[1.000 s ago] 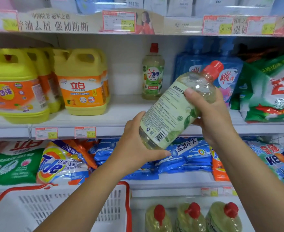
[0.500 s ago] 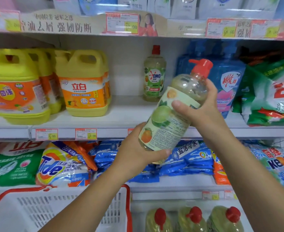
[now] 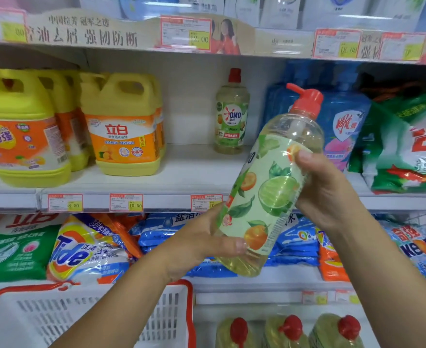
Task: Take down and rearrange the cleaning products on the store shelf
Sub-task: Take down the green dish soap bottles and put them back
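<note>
So: both hands on the pump bottle (image 3: 264,197), tilted, off the shelf (image 3: 182,172).
Left hand (image 3: 202,244) fingers wrapped near base, right hand (image 3: 330,192) fingers closed mid-body.

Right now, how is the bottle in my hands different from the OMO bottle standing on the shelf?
The held bottle has a red pump top; the shelf bottle has a plain red cap. The held bottle is tilted, gripped by the left hand and the right hand; the shelf bottle stands upright, untouched. Both hold yellowish liquid under green citrus labels.
</note>
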Action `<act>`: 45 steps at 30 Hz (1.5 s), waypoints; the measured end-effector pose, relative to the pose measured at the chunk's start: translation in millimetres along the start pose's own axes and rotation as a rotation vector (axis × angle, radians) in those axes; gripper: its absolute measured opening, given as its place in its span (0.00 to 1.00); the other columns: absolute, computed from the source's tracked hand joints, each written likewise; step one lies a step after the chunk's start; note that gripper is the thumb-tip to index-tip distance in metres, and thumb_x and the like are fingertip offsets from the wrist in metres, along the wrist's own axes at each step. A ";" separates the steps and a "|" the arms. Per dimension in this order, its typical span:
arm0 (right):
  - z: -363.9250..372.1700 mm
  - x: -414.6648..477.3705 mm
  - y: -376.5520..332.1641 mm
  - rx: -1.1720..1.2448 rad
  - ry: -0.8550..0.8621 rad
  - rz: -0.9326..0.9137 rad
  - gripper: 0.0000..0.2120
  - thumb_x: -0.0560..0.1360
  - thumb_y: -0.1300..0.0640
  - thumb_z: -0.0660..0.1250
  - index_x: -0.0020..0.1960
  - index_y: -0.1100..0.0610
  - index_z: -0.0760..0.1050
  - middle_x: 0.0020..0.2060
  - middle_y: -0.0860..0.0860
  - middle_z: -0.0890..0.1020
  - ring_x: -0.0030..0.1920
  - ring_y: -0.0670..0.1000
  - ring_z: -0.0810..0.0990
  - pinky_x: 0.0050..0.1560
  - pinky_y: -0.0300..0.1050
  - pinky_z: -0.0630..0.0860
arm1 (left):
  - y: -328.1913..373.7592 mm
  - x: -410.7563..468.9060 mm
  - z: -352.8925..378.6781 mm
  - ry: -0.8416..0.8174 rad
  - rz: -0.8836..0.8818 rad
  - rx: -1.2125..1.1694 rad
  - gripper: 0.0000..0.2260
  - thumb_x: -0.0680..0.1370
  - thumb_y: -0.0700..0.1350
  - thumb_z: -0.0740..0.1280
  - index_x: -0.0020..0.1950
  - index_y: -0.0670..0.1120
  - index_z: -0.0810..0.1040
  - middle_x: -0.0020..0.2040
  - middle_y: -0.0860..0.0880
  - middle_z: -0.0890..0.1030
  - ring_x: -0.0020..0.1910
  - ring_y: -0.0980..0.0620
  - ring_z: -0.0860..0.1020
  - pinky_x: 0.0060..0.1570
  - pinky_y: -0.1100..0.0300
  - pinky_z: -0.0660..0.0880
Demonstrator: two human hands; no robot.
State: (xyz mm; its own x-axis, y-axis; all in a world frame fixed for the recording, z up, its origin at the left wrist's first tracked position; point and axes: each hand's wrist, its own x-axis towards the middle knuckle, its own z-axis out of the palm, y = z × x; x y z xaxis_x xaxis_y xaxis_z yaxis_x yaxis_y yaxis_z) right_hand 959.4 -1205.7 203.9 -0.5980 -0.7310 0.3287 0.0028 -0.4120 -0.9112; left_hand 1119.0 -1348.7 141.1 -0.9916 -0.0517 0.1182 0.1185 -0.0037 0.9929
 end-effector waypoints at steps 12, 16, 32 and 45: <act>13.7 2.3 18.1 -0.176 0.278 -0.068 0.30 0.64 0.52 0.73 0.65 0.54 0.72 0.51 0.55 0.85 0.47 0.55 0.86 0.40 0.49 0.82 | -0.6 9.3 -11.6 0.336 -0.002 0.475 0.54 0.57 0.61 0.82 0.75 0.68 0.54 0.65 0.66 0.71 0.62 0.63 0.75 0.62 0.56 0.75; 12.6 4.0 25.9 -0.163 0.227 -0.003 0.40 0.59 0.46 0.74 0.69 0.56 0.71 0.52 0.56 0.85 0.51 0.59 0.85 0.49 0.55 0.82 | -1.1 6.6 -12.9 0.266 -0.038 0.357 0.40 0.62 0.51 0.82 0.70 0.61 0.66 0.57 0.63 0.81 0.56 0.62 0.80 0.57 0.60 0.77; 65.1 35.6 24.9 -0.511 0.094 -0.186 0.45 0.53 0.55 0.86 0.67 0.52 0.69 0.56 0.48 0.84 0.56 0.46 0.84 0.51 0.39 0.80 | -5.8 29.4 -81.8 0.739 0.249 0.875 0.47 0.58 0.65 0.79 0.73 0.62 0.61 0.69 0.60 0.72 0.70 0.56 0.67 0.68 0.49 0.68; 79.4 137.8 40.6 -0.742 0.115 -0.039 0.42 0.57 0.49 0.82 0.66 0.50 0.65 0.54 0.46 0.83 0.53 0.47 0.84 0.57 0.56 0.81 | -59.1 24.7 -151.7 0.884 0.166 1.317 0.31 0.74 0.72 0.52 0.67 0.56 0.73 0.72 0.50 0.69 0.76 0.48 0.58 0.76 0.50 0.39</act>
State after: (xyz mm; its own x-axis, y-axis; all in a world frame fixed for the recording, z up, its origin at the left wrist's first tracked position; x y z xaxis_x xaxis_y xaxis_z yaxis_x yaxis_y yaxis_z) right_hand 940.8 -1366.4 231.9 -0.6663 -0.6455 0.3732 -0.5369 0.0681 -0.8409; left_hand 1095.3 -1501.3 83.9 -0.5769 -0.5023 0.6441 -0.3721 0.8636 0.3402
